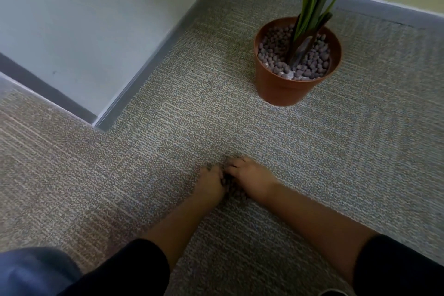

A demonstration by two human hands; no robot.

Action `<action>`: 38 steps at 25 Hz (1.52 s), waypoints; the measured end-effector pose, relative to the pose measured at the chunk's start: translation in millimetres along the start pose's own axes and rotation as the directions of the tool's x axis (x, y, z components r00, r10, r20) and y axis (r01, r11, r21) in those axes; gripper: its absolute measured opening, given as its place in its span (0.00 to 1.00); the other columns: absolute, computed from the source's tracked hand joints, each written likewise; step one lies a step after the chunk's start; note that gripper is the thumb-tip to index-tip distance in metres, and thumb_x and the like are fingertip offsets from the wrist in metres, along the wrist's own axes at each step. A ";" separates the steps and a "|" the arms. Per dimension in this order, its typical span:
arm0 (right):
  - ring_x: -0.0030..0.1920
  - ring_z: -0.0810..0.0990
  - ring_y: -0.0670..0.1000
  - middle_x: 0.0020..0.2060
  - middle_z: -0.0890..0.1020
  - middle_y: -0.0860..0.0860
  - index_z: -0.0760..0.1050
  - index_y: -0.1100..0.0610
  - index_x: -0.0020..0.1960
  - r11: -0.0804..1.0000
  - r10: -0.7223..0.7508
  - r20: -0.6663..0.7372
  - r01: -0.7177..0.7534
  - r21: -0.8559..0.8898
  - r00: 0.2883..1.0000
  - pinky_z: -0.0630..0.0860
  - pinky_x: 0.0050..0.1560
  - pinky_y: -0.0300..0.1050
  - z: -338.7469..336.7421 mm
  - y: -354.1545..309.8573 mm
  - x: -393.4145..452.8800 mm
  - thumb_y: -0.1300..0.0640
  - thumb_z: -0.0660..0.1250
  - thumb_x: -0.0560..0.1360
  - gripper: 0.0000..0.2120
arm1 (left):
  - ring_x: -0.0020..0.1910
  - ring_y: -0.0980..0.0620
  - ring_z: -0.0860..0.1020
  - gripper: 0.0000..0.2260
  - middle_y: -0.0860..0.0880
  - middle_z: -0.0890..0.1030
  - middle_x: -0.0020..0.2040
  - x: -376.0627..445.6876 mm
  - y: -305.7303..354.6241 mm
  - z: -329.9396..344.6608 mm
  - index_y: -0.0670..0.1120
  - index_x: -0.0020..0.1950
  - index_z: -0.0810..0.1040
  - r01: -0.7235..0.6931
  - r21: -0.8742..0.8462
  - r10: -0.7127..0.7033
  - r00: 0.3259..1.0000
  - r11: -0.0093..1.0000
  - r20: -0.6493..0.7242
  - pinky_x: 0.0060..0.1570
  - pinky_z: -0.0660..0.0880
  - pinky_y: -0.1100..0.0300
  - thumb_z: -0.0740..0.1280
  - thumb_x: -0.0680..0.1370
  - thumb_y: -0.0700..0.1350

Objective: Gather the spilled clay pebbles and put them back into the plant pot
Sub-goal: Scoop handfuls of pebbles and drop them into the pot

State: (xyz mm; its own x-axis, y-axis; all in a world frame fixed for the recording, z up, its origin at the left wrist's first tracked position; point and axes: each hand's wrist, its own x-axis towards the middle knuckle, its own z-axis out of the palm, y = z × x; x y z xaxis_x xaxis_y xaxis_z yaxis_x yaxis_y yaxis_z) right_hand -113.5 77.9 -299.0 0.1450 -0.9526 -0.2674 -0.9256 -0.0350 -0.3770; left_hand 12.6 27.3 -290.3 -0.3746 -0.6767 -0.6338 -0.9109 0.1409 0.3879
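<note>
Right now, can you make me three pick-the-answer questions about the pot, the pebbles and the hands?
1. Where is the plant pot?
A. On the carpet near the wall corner
B. On a table
C. In someone's lap

2. What colour is the pot?
A. Blue
B. Orange-brown
C. White

3. What are the left hand and right hand doing?
A. Lifting the pot
B. Waving in the air
C. Cupped together on the carpet around spilled pebbles

Answers: 1 A, it stands on the floor by the skirting; 2 B, its wall is terracotta-coloured; 3 C, both hands press down around a dark heap.
</note>
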 end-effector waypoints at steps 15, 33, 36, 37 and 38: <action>0.35 0.77 0.48 0.36 0.77 0.53 0.75 0.60 0.45 0.057 0.487 0.385 -0.468 0.882 0.784 0.79 0.29 0.35 -36.1 24.0 6.0 0.73 0.63 0.74 0.09 | 0.57 0.40 0.75 0.15 0.40 0.72 0.57 7.7 -7.6 -8.5 0.42 0.57 0.71 -0.101 0.084 0.100 0.995 0.991 0.015 0.56 0.71 0.54 0.69 0.72 0.40; 0.25 0.81 0.46 0.23 0.79 0.53 0.70 0.60 0.39 -0.543 0.413 0.401 -0.133 0.829 0.818 0.81 0.29 0.39 -122.9 64.8 4.8 0.63 0.53 0.79 0.12 | 0.37 0.52 0.74 0.07 0.44 0.73 0.38 13.2 47.7 -85.0 0.40 0.40 0.70 0.257 -0.818 0.080 0.936 0.515 0.344 0.38 0.80 0.62 0.60 0.78 0.33; 0.30 0.82 0.47 0.29 0.80 0.54 0.72 0.61 0.42 -0.547 0.501 0.248 0.082 0.833 0.829 0.81 0.31 0.40 -164.7 68.9 12.5 0.61 0.54 0.80 0.12 | 0.35 0.53 0.73 0.09 0.45 0.71 0.38 15.6 97.4 -116.7 0.41 0.38 0.69 0.185 -0.944 0.155 0.960 0.273 0.233 0.48 0.80 0.56 0.60 0.78 0.34; 0.36 0.82 0.49 0.36 0.80 0.56 0.73 0.62 0.44 -0.534 0.539 0.199 0.149 0.833 0.818 0.82 0.35 0.41 -177.5 72.7 15.7 0.59 0.53 0.80 0.12 | 0.35 0.53 0.73 0.09 0.45 0.70 0.37 15.9 116.9 -127.3 0.41 0.38 0.68 0.156 -0.968 0.172 0.967 0.197 0.191 0.53 0.78 0.54 0.59 0.78 0.34; 0.46 0.82 0.51 0.46 0.80 0.59 0.73 0.63 0.51 -0.524 0.561 0.167 0.191 0.830 0.811 0.81 0.41 0.42 -187.5 76.3 18.0 0.56 0.52 0.80 0.14 | 0.35 0.52 0.72 0.10 0.45 0.69 0.36 17.9 137.6 -136.9 0.40 0.37 0.68 0.132 -0.982 0.182 0.971 0.135 0.156 0.59 0.75 0.53 0.58 0.78 0.34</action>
State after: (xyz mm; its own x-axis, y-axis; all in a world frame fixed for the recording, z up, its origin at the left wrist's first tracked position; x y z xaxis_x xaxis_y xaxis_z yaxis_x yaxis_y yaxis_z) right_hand -247.1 1.4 -166.3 -0.3434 -0.7414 -0.5766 0.8027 0.0871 -0.5900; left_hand -95.8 -64.3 -156.6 -0.5562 -0.5191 -0.6490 -0.0023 -0.7800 0.6258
